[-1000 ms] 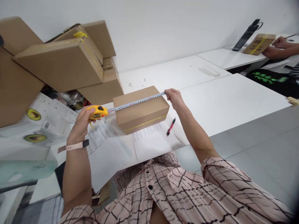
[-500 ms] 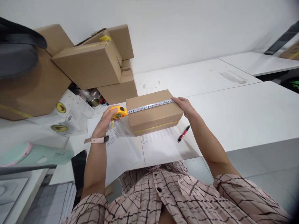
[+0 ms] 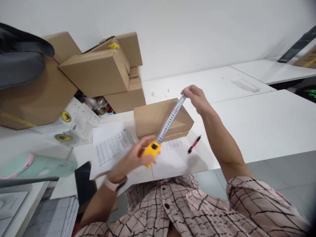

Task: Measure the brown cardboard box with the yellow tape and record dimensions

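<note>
My left hand point(image 3: 134, 157) is closed round the yellow case of a tape measure point(image 3: 151, 150), in front of a brown cardboard box point(image 3: 154, 117). Out of the case runs the silver blade, slanting up to the right across the box. My right hand point(image 3: 197, 98) pinches the blade's end above the box's far right corner. A strip of yellow tape runs along the box's front side. Printed sheets of paper point(image 3: 108, 149) lie under and left of the box. To its right rests a red and black pen point(image 3: 194, 144).
Large cardboard boxes point(image 3: 95, 74) are stacked at the back left, beside white cartons with avocado pictures point(image 3: 76, 126). A mint green bottle point(image 3: 53, 164) lies at the left. The white table point(image 3: 242, 115) stretches off to the right.
My left hand has brought the tape case down and right, toward the table's front edge. My right hand has risen slightly with the blade's end. The blade has turned from lengthwise to a steep slant.
</note>
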Demonstrator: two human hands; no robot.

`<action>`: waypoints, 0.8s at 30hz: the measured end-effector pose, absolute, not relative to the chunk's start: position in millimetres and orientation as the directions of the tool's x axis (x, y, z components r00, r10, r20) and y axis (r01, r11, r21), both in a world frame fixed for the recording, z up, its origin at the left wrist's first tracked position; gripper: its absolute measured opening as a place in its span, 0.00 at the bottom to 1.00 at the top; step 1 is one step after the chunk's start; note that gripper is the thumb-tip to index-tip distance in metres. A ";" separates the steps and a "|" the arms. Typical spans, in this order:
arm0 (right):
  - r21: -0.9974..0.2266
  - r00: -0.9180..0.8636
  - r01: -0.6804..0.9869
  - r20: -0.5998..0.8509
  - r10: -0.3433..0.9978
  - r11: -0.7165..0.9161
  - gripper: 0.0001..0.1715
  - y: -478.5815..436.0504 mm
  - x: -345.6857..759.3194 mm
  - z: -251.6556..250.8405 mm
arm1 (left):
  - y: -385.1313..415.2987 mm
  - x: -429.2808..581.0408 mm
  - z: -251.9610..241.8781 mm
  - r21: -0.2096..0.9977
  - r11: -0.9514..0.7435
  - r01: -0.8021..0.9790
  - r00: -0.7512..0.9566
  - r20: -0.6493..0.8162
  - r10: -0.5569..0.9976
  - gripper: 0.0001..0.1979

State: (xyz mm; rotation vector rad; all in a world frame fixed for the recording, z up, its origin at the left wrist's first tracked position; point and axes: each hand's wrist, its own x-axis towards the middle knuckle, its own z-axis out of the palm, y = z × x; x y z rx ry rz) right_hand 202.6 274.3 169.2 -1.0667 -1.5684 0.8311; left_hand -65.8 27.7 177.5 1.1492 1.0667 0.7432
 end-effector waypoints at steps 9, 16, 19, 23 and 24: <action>-0.783 -0.473 0.495 0.121 0.873 0.377 0.12 325.3 122.4 170.1 | 35.1 45.3 143.9 0.805 0.374 -0.461 0.361 -0.216 0.907 0.29; -0.766 -0.545 0.487 0.110 0.831 0.421 0.26 328.6 132.8 155.5 | 33.3 46.6 146.5 0.799 0.398 -0.451 0.348 -0.254 0.903 0.30; -0.768 -0.552 0.486 0.101 0.828 0.418 0.29 326.5 133.6 157.2 | 32.4 51.1 144.0 0.795 0.407 -0.450 0.331 -0.275 0.903 0.30; -0.721 -0.524 0.551 0.091 0.847 0.419 0.31 326.1 128.8 157.7 | 38.6 55.1 143.3 0.806 0.389 -0.446 0.294 -0.278 0.914 0.30; -0.712 -0.519 0.566 0.085 0.850 0.416 0.31 326.5 127.9 158.0 | 40.4 55.0 143.9 0.806 0.388 -0.448 0.290 -0.280 0.915 0.30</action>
